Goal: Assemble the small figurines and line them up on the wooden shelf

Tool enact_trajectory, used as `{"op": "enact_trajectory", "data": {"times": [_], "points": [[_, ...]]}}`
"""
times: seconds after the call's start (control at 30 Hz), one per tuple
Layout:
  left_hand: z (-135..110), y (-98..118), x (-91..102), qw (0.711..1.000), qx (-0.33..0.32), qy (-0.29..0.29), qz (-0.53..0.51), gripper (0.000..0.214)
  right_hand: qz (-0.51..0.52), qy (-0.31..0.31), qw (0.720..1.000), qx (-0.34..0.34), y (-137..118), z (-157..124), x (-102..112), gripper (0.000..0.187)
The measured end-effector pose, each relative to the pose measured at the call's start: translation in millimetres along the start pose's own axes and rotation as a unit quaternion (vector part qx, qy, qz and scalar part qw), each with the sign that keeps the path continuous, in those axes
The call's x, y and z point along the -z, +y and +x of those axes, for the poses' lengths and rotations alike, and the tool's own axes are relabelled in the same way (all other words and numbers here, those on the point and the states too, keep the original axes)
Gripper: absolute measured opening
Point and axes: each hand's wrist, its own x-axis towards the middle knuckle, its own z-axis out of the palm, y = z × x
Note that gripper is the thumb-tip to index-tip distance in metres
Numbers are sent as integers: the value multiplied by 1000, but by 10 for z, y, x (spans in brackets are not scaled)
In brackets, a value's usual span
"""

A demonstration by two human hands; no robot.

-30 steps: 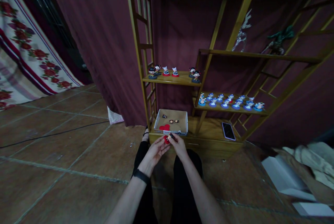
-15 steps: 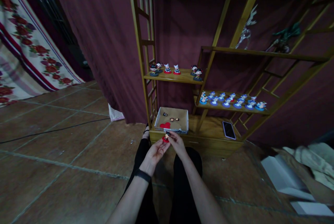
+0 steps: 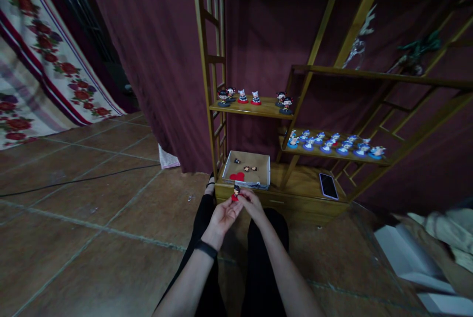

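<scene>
Between my two hands is a small dark-haired figurine [image 3: 236, 190] on a round red base, held upright in front of the box. My left hand [image 3: 224, 215] has its fingers closed on the base from the left and below. From the right, the fingertips of my right hand [image 3: 253, 205] pinch the base's edge. Just beyond stands a shallow open box [image 3: 264, 164]. Inside it lie several small dark figurine pieces [image 3: 247, 169] and red discs [image 3: 237, 176] that overlap near its front.
A wooden shelf unit [image 3: 254, 107] bears dark-haired and white-headed figurines. On a lower shelf to the right stand several blue-based figurines [image 3: 327, 146]. A phone [image 3: 328, 186] lies on the cabinet top. White boxes [image 3: 408, 253] rest on the floor at right, and a black cable [image 3: 92, 184] crosses the left.
The view has shifted slightly, so the shelf appears further right. The figurine now stands more upright between my fingers, and my right hand has moved slightly on its base.
</scene>
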Motion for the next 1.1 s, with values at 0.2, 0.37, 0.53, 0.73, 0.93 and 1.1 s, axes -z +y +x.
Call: {"op": "enact_trajectory", "data": {"times": [0.2, 0.37, 0.53, 0.73, 0.93, 1.1], "points": [[12, -5, 37, 999, -32, -14, -5, 17, 32, -5, 999, -24, -19, 1, -6, 28], [35, -69, 63, 995, -98, -35, -11, 20, 40, 1, 999, -24, -47, -28, -6, 28], [10, -117, 35, 992, -113, -47, 23, 29, 30, 3, 999, -14, -47, -33, 1, 27], [-17, -99, 38, 991, -116, -46, 43, 26, 36, -24, 999, -8, -51, -36, 25, 24], [-12, -79, 54, 989, -135, -39, 47, 26, 71, -71, 995, -9, -113, -63, 26, 37], [-19, -89, 55, 988, -139, -51, 45, 28, 55, -63, 996, -7, -107, -78, 31, 39]]}}
